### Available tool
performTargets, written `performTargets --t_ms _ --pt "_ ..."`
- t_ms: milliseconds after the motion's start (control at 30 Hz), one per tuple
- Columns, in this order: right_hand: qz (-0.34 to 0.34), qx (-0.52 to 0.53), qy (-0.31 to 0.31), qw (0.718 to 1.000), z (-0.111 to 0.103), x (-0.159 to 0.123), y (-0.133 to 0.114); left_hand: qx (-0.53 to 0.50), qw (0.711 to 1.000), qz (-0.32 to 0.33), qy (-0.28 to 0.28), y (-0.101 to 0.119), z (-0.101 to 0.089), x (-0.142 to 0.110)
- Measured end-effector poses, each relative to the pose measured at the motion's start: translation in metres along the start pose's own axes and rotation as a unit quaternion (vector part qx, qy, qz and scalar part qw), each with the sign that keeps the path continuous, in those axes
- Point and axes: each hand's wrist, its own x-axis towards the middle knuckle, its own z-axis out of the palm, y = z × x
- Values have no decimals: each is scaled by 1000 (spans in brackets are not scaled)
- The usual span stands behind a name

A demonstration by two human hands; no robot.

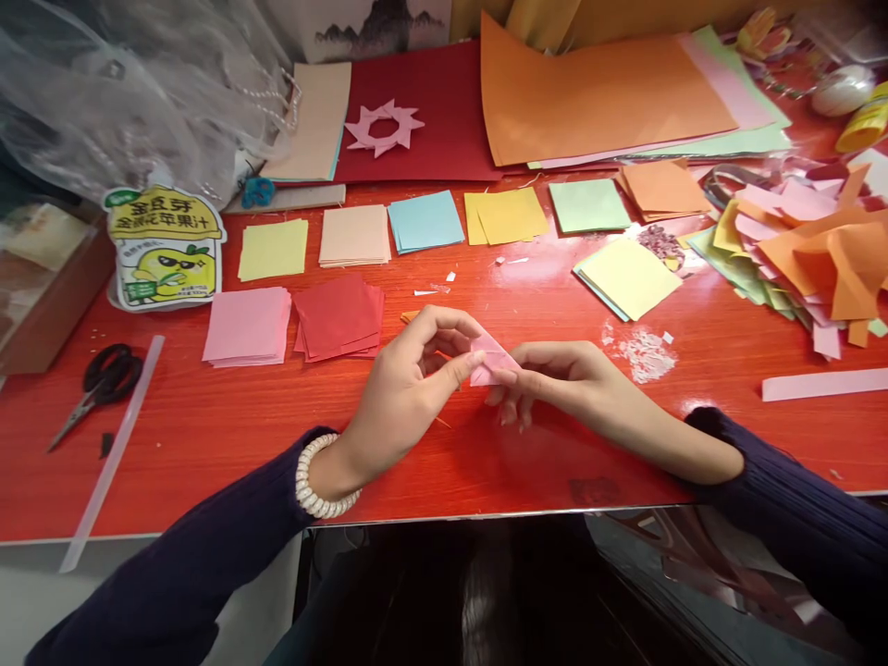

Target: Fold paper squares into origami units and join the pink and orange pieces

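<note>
Left hand [409, 388] and right hand [561, 375]: each grip pinches the folded pink paper [489, 359].

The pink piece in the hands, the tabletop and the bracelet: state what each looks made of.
Pink piece: thin matte paper, going by its sharp folded creases, pinched between left hand and right hand. Tabletop: probably lacquered or laminated wood, red with faint grain and glossy reflections. Bracelet: coiled whitish cord, likely plastic, though it could be beads.
</note>
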Motion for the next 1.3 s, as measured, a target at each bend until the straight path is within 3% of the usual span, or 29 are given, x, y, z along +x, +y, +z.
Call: performTargets --t_ms 67,233,500,600,733,833,933,1067,1200,1300 --pt "-7 6 7 1000 -2 0 1 109 992 62 16 -2 -1 0" --pt "-37 -19 44 998 -3 0 2 310 921 236 -2 -6 -5 0" --pt "-81 -65 52 993 -4 1 5 375 884 273 -59 -15 -5 6" --pt "-99 -66 47 992 -3 1 6 343 897 271 -69 -15 -4 6" --pt "-113 -90 61 988 -3 0 7 243 947 194 -76 -10 -3 3" --pt "-121 -101 65 985 -3 0 7 195 966 147 -80 -8 -4 1" --pt "-115 -110 62 985 -3 -1 5 177 972 139 -75 -7 -5 0" --pt "-95 -116 99 984 -2 0 5 176 965 182 -70 -8 -6 2" --pt "-118 -81 130 981 -2 1 10 185 960 199 -69 -10 -4 4" --pt "-121 -74 119 983 -1 1 11 187 960 198 -62 -11 -2 4"
